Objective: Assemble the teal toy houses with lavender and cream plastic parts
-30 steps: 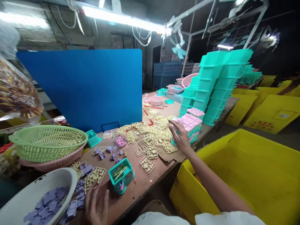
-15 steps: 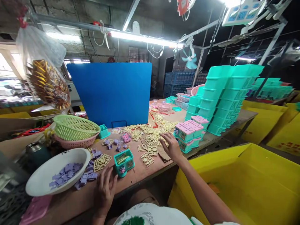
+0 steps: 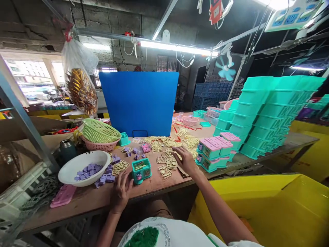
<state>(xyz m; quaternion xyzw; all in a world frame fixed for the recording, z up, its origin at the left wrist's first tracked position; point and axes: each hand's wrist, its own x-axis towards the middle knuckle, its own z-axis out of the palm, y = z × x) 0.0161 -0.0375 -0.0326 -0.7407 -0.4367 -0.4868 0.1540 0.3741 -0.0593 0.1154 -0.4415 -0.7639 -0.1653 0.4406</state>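
Table point(image 3: 88, 200): teal box point(image 3: 142, 172) just beside left fingers point(image 3: 125, 179)

Daylight pours through a wide opening point(image 3: 32, 70) at the upper left of the frame, beside a rough gray wall point(image 3: 102, 17). A lit fluorescent tube point(image 3: 177, 48) stretches across the upper center, where 1 metal beam point(image 3: 164, 19) slants overhead; another light point(image 3: 307, 68) glows at upper right against a dark interior. A blue panel point(image 3: 140, 103) stands upright on a long brown workbench point(image 3: 84, 202), with a pale blue fan point(image 3: 226, 71) right of center.
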